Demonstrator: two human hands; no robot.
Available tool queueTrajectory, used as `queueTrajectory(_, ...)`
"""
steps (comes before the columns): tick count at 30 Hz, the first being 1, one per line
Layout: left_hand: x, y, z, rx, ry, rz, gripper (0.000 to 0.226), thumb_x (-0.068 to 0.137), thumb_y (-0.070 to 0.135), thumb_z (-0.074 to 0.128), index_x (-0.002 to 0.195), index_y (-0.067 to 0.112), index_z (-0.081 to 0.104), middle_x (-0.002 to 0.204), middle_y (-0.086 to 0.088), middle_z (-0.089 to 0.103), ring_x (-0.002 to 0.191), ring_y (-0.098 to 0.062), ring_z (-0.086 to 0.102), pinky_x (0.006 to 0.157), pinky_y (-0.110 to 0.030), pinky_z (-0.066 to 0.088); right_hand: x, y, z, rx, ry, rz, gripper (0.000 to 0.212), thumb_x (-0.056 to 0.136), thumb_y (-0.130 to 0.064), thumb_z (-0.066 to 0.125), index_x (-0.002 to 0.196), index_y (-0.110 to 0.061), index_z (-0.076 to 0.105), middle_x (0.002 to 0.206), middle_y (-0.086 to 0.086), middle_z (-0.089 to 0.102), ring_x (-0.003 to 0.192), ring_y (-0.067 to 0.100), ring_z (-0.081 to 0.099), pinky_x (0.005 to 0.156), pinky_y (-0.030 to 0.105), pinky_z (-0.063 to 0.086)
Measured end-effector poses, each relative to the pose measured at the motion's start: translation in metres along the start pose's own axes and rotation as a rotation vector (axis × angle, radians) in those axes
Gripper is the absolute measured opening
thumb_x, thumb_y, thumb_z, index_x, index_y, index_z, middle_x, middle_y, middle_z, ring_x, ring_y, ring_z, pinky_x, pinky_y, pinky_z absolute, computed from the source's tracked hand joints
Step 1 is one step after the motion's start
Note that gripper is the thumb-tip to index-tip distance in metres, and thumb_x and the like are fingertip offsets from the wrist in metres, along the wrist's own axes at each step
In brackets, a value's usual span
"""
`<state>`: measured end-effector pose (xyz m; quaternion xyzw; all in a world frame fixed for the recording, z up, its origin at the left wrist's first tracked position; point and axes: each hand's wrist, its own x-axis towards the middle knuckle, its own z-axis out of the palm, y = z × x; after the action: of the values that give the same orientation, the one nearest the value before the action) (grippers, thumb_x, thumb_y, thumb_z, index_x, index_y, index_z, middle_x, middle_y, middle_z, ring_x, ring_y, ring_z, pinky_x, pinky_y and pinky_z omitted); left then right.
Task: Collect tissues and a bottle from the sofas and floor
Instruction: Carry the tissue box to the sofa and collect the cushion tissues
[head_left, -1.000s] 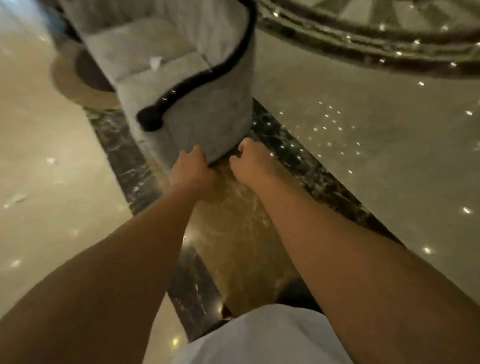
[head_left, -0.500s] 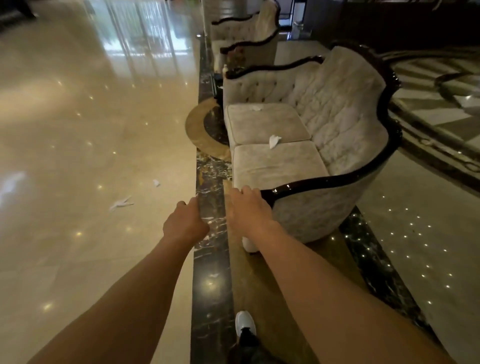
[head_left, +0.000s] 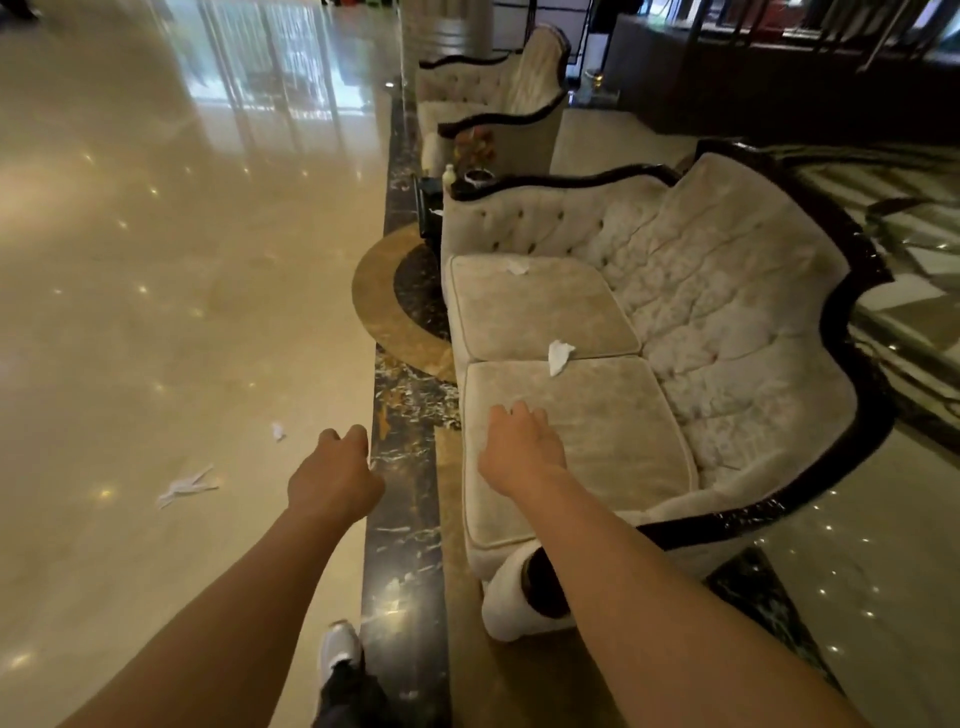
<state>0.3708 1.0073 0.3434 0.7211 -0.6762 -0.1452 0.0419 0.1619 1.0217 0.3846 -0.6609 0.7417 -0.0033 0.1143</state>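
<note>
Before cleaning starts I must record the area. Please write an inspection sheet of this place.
Surface: glossy beige marble floor, dark veined strip.
Job's things: white tissue at the cushion seam; another on the far cushion; crumpled tissue and small scrap on floor; small pale bottle, blurred.
Clutter: nothing seen.
Grippers: left hand and right hand empty.
Cables: nothing seen.
Surroundings: cream tufted sofa, second sofa behind.

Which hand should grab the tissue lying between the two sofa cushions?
Right. The right hand is already over the near cushion, with the tissue just beyond its fingertips. The left hand hangs over the floor, off the sofa's front edge, nearer the floor tissues. Both look empty.
</note>
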Motion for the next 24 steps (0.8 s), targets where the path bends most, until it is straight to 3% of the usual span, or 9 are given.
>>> queueTrajectory(5, 0.144, -0.034, -0.002, 0.037, -0.06, -0.019, 0.028, 0.08, 0.029, 0.059, 0.103, 0.018, 0.047, 0.106, -0.009, 0.048, 0.079, -0.028, 0.055, 0.066, -0.036, 0.052, 0.127, -0.023, 0.005, 0.024, -0.019, 0.136, 0.044, 0.085, -0.027, 0.053, 0.127, -0.014, 0.046, 0.13, 0.012, 0.047, 0.119, 0.033, 0.042, 0.093, 0.042, 0.044)
queueTrajectory(8, 0.241, -0.021, -0.013, 0.041, -0.109, 0.067, 0.033, 0.079, 0.032, 0.057, 0.107, 0.019, 0.047, 0.104, -0.007, 0.046, 0.083, -0.03, 0.057, 0.068, -0.036, 0.051, 0.199, -0.044, 0.001, 0.094, -0.055, 0.218, 0.049, 0.083, -0.031, 0.052, 0.128, -0.014, 0.044, 0.132, 0.012, 0.045, 0.12, 0.034, 0.041, 0.094, 0.044, 0.043)
queueTrajectory(12, 0.34, 0.03, -0.015, 0.038, -0.203, 0.23, 0.042, 0.074, 0.034, 0.058, 0.113, 0.021, 0.047, 0.108, -0.011, 0.05, 0.09, -0.034, 0.059, 0.075, -0.042, 0.053, 0.265, -0.047, -0.001, 0.128, -0.073, 0.289, 0.046, 0.084, -0.023, 0.048, 0.129, -0.015, 0.045, 0.131, 0.011, 0.047, 0.12, 0.034, 0.042, 0.095, 0.043, 0.044)
queueTrajectory(15, 0.395, 0.077, -0.005, 0.082, -0.277, 0.36, 0.037, 0.074, 0.031, 0.058, 0.108, 0.021, 0.047, 0.11, -0.012, 0.051, 0.092, -0.035, 0.058, 0.078, -0.047, 0.053, 0.3, -0.024, -0.004, 0.148, -0.078, 0.407, 0.04, 0.085, -0.021, 0.05, 0.124, -0.015, 0.048, 0.129, 0.011, 0.048, 0.119, 0.033, 0.044, 0.094, 0.041, 0.044)
queueTrajectory(18, 0.44, 0.123, 0.013, 0.132, -0.346, 0.462, 0.038, 0.077, 0.031, 0.058, 0.112, 0.02, 0.048, 0.112, -0.011, 0.052, 0.094, -0.033, 0.058, 0.075, -0.043, 0.053, 0.332, 0.014, 0.002, 0.159, -0.096, 0.547, 0.035, 0.086, -0.023, 0.052, 0.12, -0.016, 0.05, 0.127, 0.011, 0.048, 0.119, 0.033, 0.045, 0.095, 0.04, 0.044)
queueTrajectory(20, 0.474, 0.159, 0.028, 0.183, -0.414, 0.512, 0.043, 0.079, 0.03, 0.059, 0.119, 0.018, 0.048, 0.118, -0.012, 0.051, 0.099, -0.033, 0.057, 0.078, -0.043, 0.053, 0.36, 0.042, 0.009, 0.176, -0.105, 0.646, 0.037, 0.088, -0.022, 0.05, 0.124, -0.016, 0.048, 0.131, 0.01, 0.047, 0.121, 0.033, 0.045, 0.098, 0.04, 0.044)
queueTrajectory(24, 0.543, 0.234, 0.06, 0.264, -0.479, 0.604, 0.037, 0.082, 0.03, 0.056, 0.116, 0.018, 0.049, 0.116, -0.01, 0.048, 0.099, -0.033, 0.056, 0.077, -0.041, 0.05, 0.431, 0.093, 0.033, 0.212, -0.121, 0.771, 0.046, 0.09, -0.026, 0.044, 0.134, -0.016, 0.039, 0.138, 0.009, 0.044, 0.128, 0.032, 0.04, 0.103, 0.039, 0.04)
